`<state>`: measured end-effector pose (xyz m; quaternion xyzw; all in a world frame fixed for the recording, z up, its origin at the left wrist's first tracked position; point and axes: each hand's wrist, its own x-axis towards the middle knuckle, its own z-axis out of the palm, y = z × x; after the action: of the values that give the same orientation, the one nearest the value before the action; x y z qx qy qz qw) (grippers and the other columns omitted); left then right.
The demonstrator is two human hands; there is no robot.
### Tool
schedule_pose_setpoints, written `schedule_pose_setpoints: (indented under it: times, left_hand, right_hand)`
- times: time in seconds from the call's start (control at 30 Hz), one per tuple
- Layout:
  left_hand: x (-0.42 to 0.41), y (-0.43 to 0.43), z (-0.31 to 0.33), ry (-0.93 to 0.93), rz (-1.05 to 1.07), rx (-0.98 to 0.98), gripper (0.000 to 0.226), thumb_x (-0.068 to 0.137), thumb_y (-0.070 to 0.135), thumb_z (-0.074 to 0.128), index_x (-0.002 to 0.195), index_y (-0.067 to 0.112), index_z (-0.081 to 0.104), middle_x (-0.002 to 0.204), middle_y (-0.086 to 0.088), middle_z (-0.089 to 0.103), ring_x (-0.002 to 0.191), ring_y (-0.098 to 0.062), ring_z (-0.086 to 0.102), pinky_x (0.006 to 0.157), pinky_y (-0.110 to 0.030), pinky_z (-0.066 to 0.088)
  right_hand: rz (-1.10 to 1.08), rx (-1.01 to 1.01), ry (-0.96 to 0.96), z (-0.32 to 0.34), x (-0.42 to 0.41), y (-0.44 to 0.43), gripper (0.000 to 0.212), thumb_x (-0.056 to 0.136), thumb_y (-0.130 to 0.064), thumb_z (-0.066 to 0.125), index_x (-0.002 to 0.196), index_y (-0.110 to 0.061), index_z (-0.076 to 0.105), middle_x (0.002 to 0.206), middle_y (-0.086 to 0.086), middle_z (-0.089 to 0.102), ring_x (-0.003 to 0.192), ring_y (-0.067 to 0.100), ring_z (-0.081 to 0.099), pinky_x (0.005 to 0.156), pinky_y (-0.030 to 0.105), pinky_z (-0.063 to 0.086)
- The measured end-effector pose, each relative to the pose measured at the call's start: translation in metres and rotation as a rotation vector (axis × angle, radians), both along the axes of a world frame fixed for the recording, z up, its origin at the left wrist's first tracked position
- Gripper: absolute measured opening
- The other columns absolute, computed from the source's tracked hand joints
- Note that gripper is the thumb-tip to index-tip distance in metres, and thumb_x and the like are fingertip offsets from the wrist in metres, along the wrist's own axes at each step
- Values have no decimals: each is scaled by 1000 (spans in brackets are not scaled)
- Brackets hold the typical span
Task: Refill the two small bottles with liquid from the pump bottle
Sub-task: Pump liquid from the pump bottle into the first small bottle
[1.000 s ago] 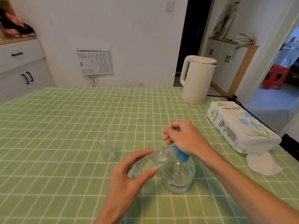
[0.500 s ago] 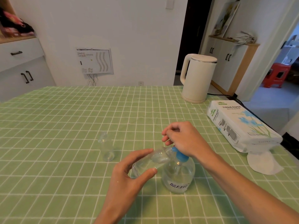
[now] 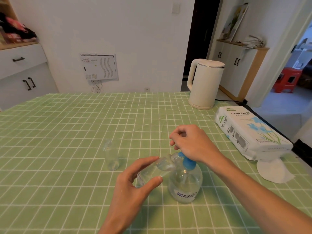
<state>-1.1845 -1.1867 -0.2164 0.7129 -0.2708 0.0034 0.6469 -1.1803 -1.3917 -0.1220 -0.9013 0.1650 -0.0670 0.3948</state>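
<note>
A clear round pump bottle with a blue pump top stands on the green checked tablecloth. My right hand lies curled over the pump head and covers it. My left hand grips a small clear bottle, tilted with its mouth up against the pump spout. A second small clear bottle stands upright and uncapped to the left, apart from both hands.
A cream electric kettle stands at the back right. A white tissue paper pack lies along the right edge, with a loose tissue in front of it. White cabinets stand at far left and far right.
Almost nothing has moved. My right hand stays on the pump head and my left hand keeps the small bottle at the spout.
</note>
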Motion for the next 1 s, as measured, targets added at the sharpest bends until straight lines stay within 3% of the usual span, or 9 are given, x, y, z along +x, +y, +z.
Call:
schedule_pose_setpoints:
  times: [0.1, 0.17, 0.3, 0.6, 0.77, 0.87, 1.0]
  left_hand:
    - [0, 0, 0, 4, 1, -7, 44, 75, 37, 83, 118, 45, 75, 123, 18, 77, 122, -5, 69, 101, -25, 49]
    - [1, 0, -1, 9, 2, -11, 44, 76, 37, 84, 118, 44, 75, 123, 17, 77, 122, -6, 70, 101, -22, 52]
    - [2, 1, -1, 13, 5, -12, 44, 75, 36, 85, 117, 43, 76, 121, 16, 78, 119, -5, 71, 98, -11, 50]
    - [0, 1, -1, -6, -8, -5, 44, 76, 36, 85, 118, 44, 75, 123, 18, 77, 121, -3, 69, 100, -10, 48]
    - [1, 2, -2, 1, -15, -12, 45, 76, 35, 85, 119, 44, 75, 124, 16, 77, 122, -5, 69, 101, -10, 47]
    - [1, 2, -2, 3, -7, -21, 45, 76, 36, 85, 120, 44, 75, 124, 17, 77, 122, -6, 69, 101, -19, 53]
    - [0, 1, -3, 6, 2, -17, 45, 76, 35, 84, 119, 44, 75, 124, 17, 77, 123, -6, 69, 104, -32, 48]
  right_hand:
    - [-14, 64, -20, -5, 2, -3, 28, 106, -22, 60, 84, -26, 77, 80, -7, 82, 73, 9, 79, 74, 31, 65]
    - [-17, 87, -18, -9, 2, -4, 31, 106, -19, 58, 82, -27, 76, 80, -6, 82, 70, 7, 78, 68, 24, 61]
    - [-11, 78, 21, -15, 1, -2, 30, 106, -17, 58, 84, -26, 75, 85, -4, 82, 81, 15, 80, 82, 35, 65]
    - [-23, 63, 27, -8, -3, 1, 28, 106, -23, 59, 85, -24, 76, 86, -6, 82, 85, 20, 81, 91, 48, 66]
    - [-20, -18, 15, 3, -1, 2, 24, 104, -29, 60, 90, -19, 77, 88, 4, 84, 89, 29, 81, 90, 55, 66]
    - [-31, 10, -4, -1, -1, 3, 25, 104, -27, 61, 86, -21, 78, 84, -1, 84, 84, 24, 82, 89, 53, 67]
    - [-53, 76, -40, -8, 0, 2, 30, 106, -24, 59, 82, -28, 76, 81, -9, 82, 81, 13, 80, 91, 47, 66]
